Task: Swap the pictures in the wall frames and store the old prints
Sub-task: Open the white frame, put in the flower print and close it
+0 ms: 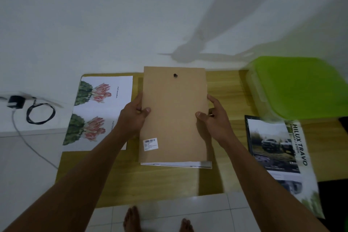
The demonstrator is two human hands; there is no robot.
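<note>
A brown backing board point(174, 115) with a black hanger near its top and a barcode label at the lower left is held over a low wooden table point(131, 179). My left hand point(134, 117) grips its left edge and my right hand point(212, 117) grips its right edge. Under the board's near edge a white frame point(177, 164) peeks out. A sheet with two cactus-flower prints point(99, 113) lies on the table to the left. A truck print reading HILUX TRAVO point(280, 149) lies to the right.
A clear storage box with a green lid point(299, 86) stands at the table's back right. A black charger and coiled cable point(32, 109) lie on the white floor at the left. My bare feet point(131, 218) stand on tiles before the table. The white wall is behind.
</note>
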